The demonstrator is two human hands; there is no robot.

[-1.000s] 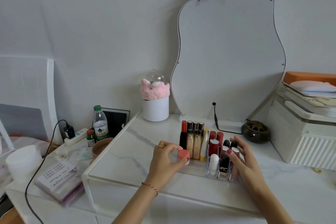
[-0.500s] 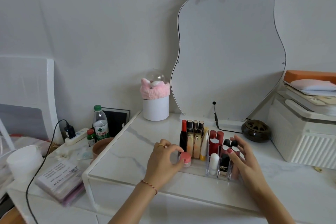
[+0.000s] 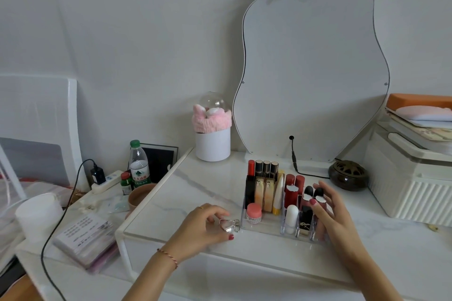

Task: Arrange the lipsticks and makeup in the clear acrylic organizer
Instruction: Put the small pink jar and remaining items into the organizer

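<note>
Now that the pink-capped jar (image 3: 254, 213) stands released in the organizer's (image 3: 264, 227) left front compartment, left hand (image 3: 204, 223) loosely pinches a silver trinket (image 3: 227, 224) near the bench's front edge; right hand (image 3: 335, 217), open, steadies the organizer.

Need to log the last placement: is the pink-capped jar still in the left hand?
No. The pink-capped jar stands in the clear organizer, apart from the left hand, whose fingers touch a small shiny clip.

The left hand (image 3: 205, 226) rests low, palm down, fingers curled inward with thumb and forefinger close together; a red thread bracelet circles its wrist. The right hand (image 3: 333, 215) stands more upright, fingers spread and slightly bent, red-painted thumbnail showing. Both forearms reach in from below.
</note>
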